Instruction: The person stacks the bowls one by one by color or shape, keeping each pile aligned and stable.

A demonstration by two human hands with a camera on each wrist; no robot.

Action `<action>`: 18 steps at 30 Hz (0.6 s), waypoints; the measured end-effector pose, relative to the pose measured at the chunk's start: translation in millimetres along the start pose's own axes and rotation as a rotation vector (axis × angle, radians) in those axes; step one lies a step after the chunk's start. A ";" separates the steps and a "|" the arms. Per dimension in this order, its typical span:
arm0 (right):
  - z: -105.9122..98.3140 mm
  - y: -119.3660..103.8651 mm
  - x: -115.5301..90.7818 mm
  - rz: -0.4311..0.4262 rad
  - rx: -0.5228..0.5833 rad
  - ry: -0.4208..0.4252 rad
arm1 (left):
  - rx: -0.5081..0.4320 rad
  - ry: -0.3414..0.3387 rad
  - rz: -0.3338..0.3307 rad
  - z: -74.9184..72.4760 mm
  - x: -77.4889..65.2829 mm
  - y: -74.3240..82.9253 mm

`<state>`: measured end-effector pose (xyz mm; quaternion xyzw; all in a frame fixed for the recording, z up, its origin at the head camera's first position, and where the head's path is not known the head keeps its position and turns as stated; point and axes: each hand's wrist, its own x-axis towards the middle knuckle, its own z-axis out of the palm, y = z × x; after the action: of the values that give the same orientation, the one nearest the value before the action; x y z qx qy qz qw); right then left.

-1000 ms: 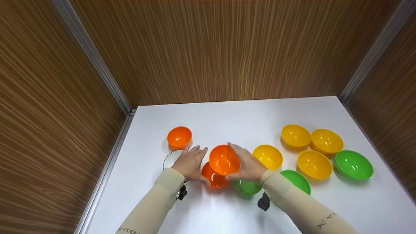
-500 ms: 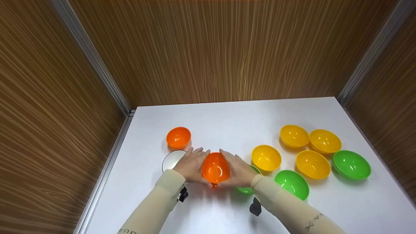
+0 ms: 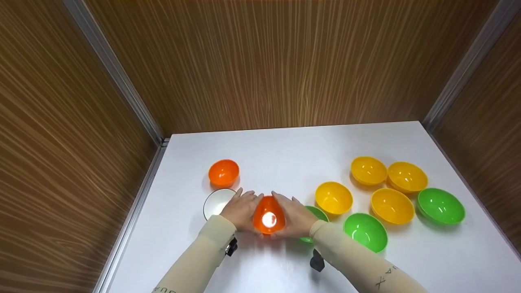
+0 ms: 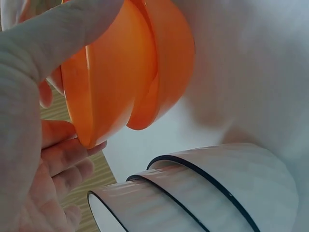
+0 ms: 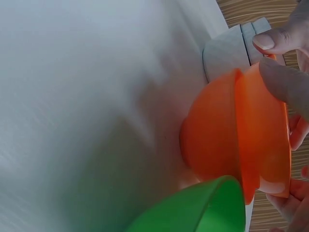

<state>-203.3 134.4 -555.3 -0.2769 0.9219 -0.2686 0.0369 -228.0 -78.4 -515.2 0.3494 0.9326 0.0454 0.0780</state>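
Both hands hold one orange bowl (image 3: 268, 213) by its sides, the left hand (image 3: 240, 212) on one side and the right hand (image 3: 296, 215) on the other. In the left wrist view, the thumb and fingers go round the rim of this upper orange bowl (image 4: 113, 82). It sits partly inside a lower orange bowl (image 4: 174, 58), and a gap shows between their rims. The right wrist view has the lower orange bowl (image 5: 212, 130) near the table, with the right thumb and fingers at the upper bowl's rim. From the head, the lower bowl is mostly hidden.
Nested white bowls (image 4: 231, 179) with dark rims stand beside the left hand. Behind them is another orange bowl (image 3: 224, 173). A green bowl (image 3: 317, 213) lies partly behind the right hand. Several yellow bowls (image 3: 333, 198) and two more green bowls (image 3: 365, 232) spread to the right.
The right hand has brought the orange bowl left and down into the lower orange bowl. The left hand, earlier apart from the upper bowl, now holds its side too.
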 end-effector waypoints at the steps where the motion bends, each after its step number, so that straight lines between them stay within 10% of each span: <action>1: 1.1 0.7 0.1 -0.004 -0.012 -0.004 | 0.008 0.003 0.001 0.3 0.1 0.2; 18: 6.7 10.1 0.0 0.000 -0.013 -0.081 | 0.158 -0.020 -0.022 13.8 4.8 4.4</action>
<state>-206.8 138.3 -566.1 -0.2878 0.9214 -0.2511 0.0721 -226.3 -71.6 -528.7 0.3447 0.9362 -0.0327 0.0600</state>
